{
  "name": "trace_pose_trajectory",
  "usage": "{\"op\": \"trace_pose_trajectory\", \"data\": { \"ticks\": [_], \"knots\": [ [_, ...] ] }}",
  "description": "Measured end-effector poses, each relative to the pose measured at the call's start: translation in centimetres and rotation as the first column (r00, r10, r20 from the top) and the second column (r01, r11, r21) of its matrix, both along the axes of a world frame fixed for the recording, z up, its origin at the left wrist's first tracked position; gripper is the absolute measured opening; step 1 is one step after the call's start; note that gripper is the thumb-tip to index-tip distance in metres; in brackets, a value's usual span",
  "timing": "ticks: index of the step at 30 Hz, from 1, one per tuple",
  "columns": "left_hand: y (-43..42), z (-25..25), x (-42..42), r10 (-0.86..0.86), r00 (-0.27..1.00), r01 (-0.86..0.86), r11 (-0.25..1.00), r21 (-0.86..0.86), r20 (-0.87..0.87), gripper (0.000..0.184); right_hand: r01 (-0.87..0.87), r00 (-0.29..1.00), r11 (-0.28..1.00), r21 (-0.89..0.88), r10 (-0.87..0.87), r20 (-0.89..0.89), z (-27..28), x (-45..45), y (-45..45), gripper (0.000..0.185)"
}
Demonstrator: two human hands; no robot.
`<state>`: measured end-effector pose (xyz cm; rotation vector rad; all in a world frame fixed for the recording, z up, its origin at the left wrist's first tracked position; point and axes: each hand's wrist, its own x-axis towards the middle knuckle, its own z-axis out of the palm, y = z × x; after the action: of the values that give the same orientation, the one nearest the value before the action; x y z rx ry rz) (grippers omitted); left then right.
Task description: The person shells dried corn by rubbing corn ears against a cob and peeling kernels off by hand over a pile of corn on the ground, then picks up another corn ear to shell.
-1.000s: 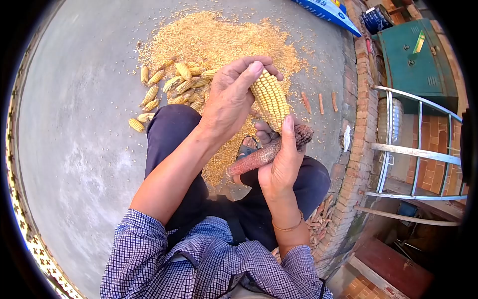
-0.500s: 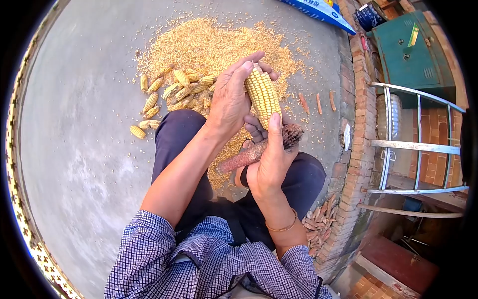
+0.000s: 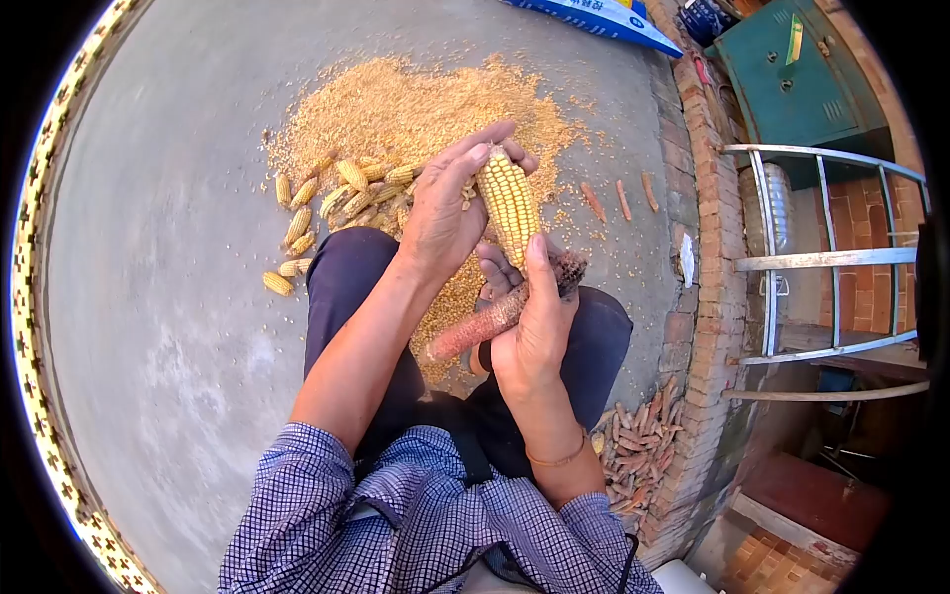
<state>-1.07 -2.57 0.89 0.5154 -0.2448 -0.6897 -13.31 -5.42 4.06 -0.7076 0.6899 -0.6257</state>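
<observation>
Corn ear (image 3: 512,210) spans your grip: your left hand (image 3: 443,213) is curled round its top, your right hand (image 3: 534,332) closed on its lower end and a bare cob (image 3: 477,330) just below. Loose kernels (image 3: 396,109) lie beyond the grip, more ears (image 3: 350,175) to its left.

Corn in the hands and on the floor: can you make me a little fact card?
Left hand: around the yellow corn ear's top end
Right hand: gripping a reddish cob, thumb on the ear's lower end
Kernels: loose heap on grey floor
More ears: beside the heap
Cob pile: by the brick edge
</observation>
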Motion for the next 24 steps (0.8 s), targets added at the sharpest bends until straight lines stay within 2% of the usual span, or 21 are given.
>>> {"op": "trace_pose_trajectory", "data": {
  "ticks": [7,12,19,22,24],
  "knots": [
    [-1.0,-1.6,-0.5,-0.052,0.998,0.044,0.985,-0.169,-0.046,0.027,0.026,0.998,0.999,-0.025,-0.027,-0.048,0.3,-1.1,0.4,0.025],
    [-1.4,-1.6,-0.9,-0.039,0.996,0.027,0.989,-0.147,-0.075,0.015,0.057,0.994,0.992,-0.112,-0.066,-0.085,-0.1,-1.0,1.2,0.024],
    [-1.4,-2.0,-1.0,-0.041,0.992,0.028,0.994,-0.104,-0.119,0.015,0.064,0.99,0.976,-0.206,-0.088,-0.111,-0.6,-1.1,1.6,0.026],
    [-1.4,-2.0,-0.7,-0.075,0.987,0.054,0.988,-0.147,-0.143,0.018,0.075,0.985,0.954,-0.289,-0.117,-0.129,-1.1,-1.3,1.6,0.028],
    [-1.3,-1.9,-1.0,-0.088,0.969,0.052,0.986,-0.157,-0.232,0.019,0.085,0.98,0.924,-0.372,-0.145,-0.136,-1.5,-1.8,1.6,0.029]
  ]
}}
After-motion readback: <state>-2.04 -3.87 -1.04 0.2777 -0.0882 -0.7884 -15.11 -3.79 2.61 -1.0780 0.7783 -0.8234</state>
